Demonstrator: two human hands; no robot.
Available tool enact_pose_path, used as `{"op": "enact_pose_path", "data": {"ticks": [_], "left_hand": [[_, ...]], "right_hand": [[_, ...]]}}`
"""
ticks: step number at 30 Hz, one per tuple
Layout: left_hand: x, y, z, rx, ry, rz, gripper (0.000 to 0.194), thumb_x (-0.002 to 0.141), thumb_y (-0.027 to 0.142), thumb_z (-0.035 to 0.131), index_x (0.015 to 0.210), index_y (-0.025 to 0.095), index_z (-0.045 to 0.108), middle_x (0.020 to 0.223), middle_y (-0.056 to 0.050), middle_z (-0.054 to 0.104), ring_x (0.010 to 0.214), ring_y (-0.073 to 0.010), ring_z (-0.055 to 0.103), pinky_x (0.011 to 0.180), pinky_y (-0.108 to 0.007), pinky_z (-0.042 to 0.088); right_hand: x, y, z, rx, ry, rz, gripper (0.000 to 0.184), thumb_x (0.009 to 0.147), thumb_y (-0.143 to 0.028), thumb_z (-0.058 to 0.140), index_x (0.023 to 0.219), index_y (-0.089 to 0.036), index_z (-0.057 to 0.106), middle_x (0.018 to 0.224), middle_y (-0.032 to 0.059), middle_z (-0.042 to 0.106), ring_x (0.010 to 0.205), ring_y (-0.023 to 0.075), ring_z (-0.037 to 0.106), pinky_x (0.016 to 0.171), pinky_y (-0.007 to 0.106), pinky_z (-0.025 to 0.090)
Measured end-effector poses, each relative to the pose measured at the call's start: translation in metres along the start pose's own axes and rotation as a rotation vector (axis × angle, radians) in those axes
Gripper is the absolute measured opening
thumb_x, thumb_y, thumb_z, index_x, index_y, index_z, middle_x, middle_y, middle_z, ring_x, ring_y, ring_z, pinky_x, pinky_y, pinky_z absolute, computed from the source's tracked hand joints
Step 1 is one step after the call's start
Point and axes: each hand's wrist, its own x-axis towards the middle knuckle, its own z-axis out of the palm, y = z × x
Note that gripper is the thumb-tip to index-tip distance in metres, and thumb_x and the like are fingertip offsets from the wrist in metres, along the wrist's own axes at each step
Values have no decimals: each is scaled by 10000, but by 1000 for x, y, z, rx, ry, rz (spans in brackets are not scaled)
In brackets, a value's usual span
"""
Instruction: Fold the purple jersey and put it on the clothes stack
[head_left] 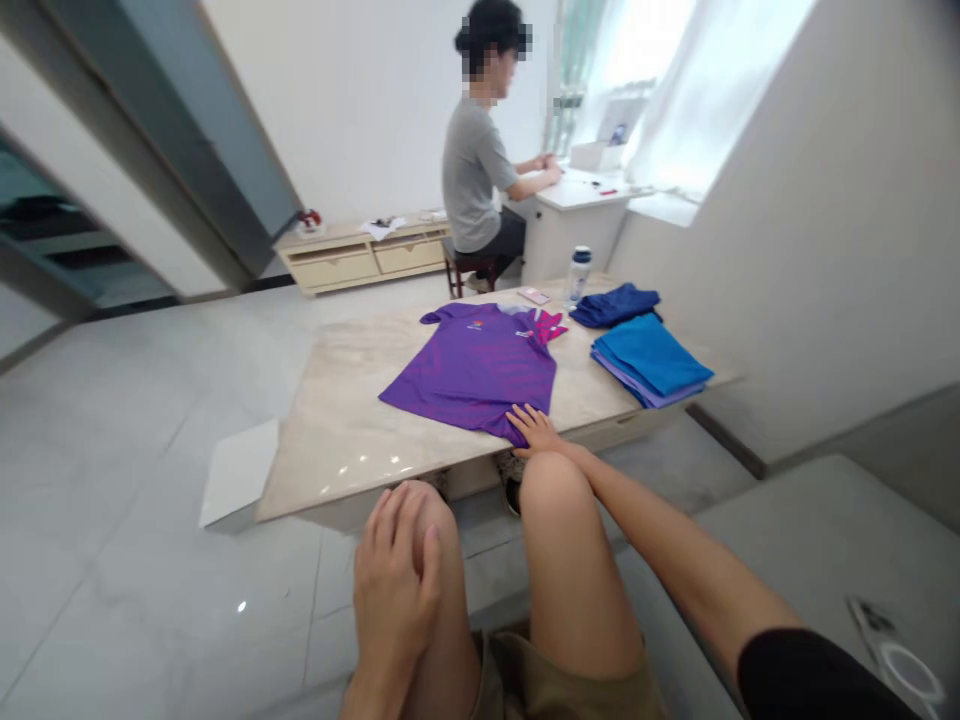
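Hands apart: right hand (537, 432) lies open on purple shirt (484, 365), seemingly steadying its edge, left hand (394, 585) rests on knee (444, 512); lifting cloth needs a pinch.

A long, low tabletop (322, 420) in pale, beige-veined stone runs across the view, its glossy surface catching small spots of light near the near edge at the left. A purple T-shirt (487, 370) lies spread out on it around the middle, collar toward the far side and hem toward the near edge, with a small logo on the chest and one sleeve showing bright pink. Beyond the collar lies a pinkish phone (533, 296). Right of the phone, a clear bottle (578, 277) with a dark cap stands upright. Beside the bottle is a loosely bunched navy cloth (616, 306), and just nearer sits a neat stack of folded cloths (652, 360), bright blue on top with lilac beneath.
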Motion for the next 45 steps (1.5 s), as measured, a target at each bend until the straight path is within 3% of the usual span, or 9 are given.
{"op": "enact_pose_path", "data": {"ticks": [6,29,36,41,45], "left_hand": [[8,-11,0,-56,-31,29,507,1088,332,514,1593,316,562,1581,-111,631,1464,-360,578,1244,-587,463],[4,-15,-6,-49,-4,43,499,1103,314,497,1600,307,539,1585,-130,617,1469,-367,569,1219,-605,482],[1,-14,-6,-112,0,-7,412,1093,338,532,1488,298,641,1547,-113,647,1457,-353,576,1211,-599,491],[22,-29,-14,-351,-63,-185,277,1080,431,564,1181,290,780,1303,-84,711,1280,-292,671,1125,-497,566],[54,-63,7,-553,-174,-412,346,1038,504,549,1101,245,769,1177,-83,735,1148,-277,711,1110,-469,574]], "right_hand": [[-1,-1,-6,71,30,9,1091,941,-507,771,1833,-291,180,1891,105,105,1749,397,54,1399,589,101],[-1,-2,-1,68,52,54,1069,915,-465,728,1827,-252,213,1889,121,121,1747,398,57,1390,590,112],[-1,-5,-3,92,44,57,1070,946,-634,704,1826,-259,226,1892,104,112,1750,389,45,1394,588,107],[-6,-7,-6,147,131,68,861,1053,-719,519,1767,-251,408,1859,106,265,1735,385,153,1388,582,164],[-10,1,-26,271,301,-23,617,1122,-567,391,1512,-201,698,1634,129,609,1541,304,516,1307,462,378]]}}
